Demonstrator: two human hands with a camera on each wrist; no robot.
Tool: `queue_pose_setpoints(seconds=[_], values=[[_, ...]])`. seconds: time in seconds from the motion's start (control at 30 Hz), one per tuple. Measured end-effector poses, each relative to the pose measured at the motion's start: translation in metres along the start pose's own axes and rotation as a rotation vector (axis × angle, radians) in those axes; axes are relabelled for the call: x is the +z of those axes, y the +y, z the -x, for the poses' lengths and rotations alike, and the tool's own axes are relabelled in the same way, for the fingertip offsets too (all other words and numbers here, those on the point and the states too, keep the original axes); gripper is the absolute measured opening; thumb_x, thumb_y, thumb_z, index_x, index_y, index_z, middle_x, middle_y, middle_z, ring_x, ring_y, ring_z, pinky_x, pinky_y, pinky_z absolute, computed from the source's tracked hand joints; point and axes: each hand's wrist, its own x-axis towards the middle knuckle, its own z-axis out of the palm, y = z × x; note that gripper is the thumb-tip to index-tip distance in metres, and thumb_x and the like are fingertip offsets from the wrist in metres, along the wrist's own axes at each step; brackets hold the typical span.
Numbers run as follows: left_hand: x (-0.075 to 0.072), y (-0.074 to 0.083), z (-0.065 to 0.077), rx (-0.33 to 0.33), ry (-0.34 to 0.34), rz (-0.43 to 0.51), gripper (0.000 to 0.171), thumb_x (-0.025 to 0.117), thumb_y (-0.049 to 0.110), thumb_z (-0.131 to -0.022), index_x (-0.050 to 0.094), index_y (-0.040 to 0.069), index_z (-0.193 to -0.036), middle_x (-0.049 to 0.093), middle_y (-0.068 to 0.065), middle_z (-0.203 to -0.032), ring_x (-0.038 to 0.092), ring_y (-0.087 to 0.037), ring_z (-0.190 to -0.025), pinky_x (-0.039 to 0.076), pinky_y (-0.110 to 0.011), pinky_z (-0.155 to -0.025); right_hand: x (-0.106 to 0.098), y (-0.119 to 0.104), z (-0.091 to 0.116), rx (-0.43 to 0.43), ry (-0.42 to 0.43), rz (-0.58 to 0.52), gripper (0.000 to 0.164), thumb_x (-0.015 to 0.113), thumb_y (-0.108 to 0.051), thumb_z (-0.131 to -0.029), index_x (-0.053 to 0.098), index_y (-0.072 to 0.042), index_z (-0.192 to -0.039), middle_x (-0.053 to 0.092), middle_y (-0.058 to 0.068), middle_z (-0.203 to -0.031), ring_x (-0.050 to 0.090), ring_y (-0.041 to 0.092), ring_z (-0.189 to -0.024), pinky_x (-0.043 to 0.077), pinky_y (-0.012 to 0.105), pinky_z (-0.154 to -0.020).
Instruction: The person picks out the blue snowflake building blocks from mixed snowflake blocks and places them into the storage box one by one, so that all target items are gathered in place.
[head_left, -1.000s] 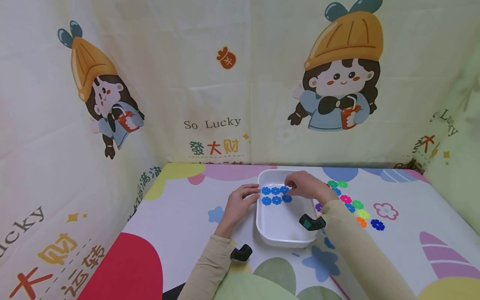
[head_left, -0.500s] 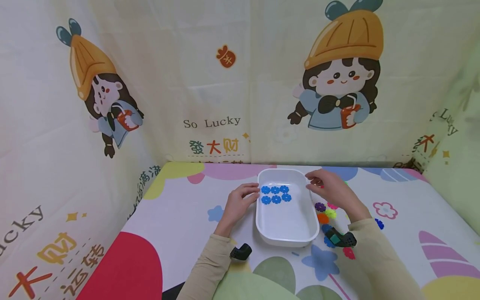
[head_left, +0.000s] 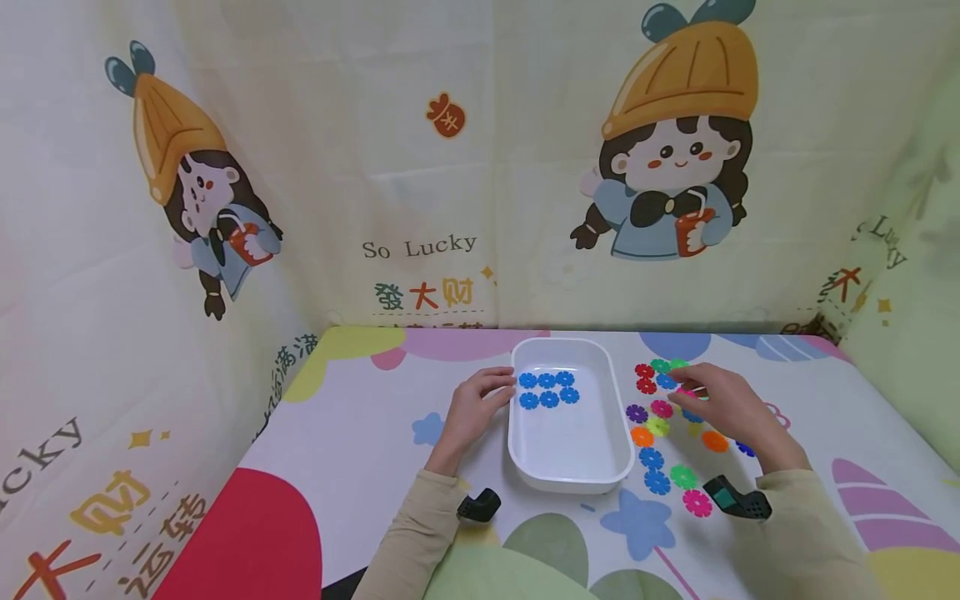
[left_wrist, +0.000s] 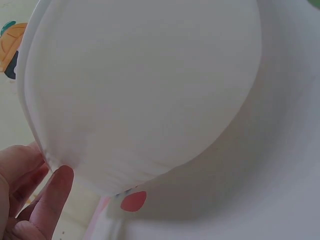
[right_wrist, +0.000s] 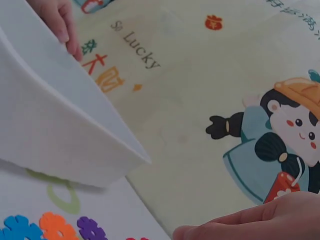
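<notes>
A white plastic tray stands on the table, with several blue snowflake-shaped discs lying in two rows near its far left part. My left hand is at the tray's left side, thumb against the outer wall and fingers at the rim, pinching the edge in the left wrist view. To the right of the tray, my right hand hovers over loose coloured discs, its fingers slightly bent and no disc showing between them. It partly covers a pink disc and a blue disc.
Right of the tray, red discs, a purple disc, orange discs, blue discs and a pink disc are spread on the patterned tablecloth. A printed curtain hangs behind the table.
My right hand has drawn back from inside the tray, over its right rim, to the loose discs on the right. The left hand stays at the tray's left rim.
</notes>
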Motion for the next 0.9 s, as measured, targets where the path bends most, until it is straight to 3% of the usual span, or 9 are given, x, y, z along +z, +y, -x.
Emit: queue_pose_setpoints(seconds=[0.23, 0.63, 0.9], values=[[0.000, 0.000, 0.000, -0.008, 0.005, 0.012, 0.020, 0.067, 0.018, -0.093, 0.074, 0.009, -0.110, 0.062, 0.003, -0.129, 0.050, -0.019, -0.128, 0.045, -0.040, -0.105, -0.001, 0.019, 0.010, 0.058, -0.048, 0.036, 0.053, 0.077, -0.022, -0.084, 0.059, 0.006, -0.125, 0.061, 0.028, -0.113, 0.057, 0.044, -0.102, 0.055, 0.057, -0.077], [0.000, 0.000, 0.000, -0.003, -0.001, 0.004, 0.020, 0.068, 0.019, -0.093, 0.075, 0.008, -0.109, 0.062, 0.003, -0.128, 0.050, -0.017, -0.127, 0.044, -0.038, -0.106, 0.003, 0.036, 0.013, 0.153, -0.085, 0.051, 0.053, 0.077, -0.022, -0.084, 0.059, 0.008, -0.123, 0.059, 0.028, -0.110, 0.053, 0.043, -0.099, 0.054, 0.054, -0.074], [0.000, 0.000, 0.000, -0.008, 0.003, 0.001, 0.020, 0.068, 0.019, -0.093, 0.075, 0.009, -0.109, 0.062, 0.004, -0.128, 0.050, -0.017, -0.127, 0.043, -0.039, -0.107, 0.010, 0.041, 0.014, 0.133, -0.062, 0.054, 0.050, 0.079, -0.018, -0.081, 0.061, 0.010, -0.118, 0.060, 0.029, -0.105, 0.055, 0.042, -0.095, 0.057, 0.052, -0.076]])
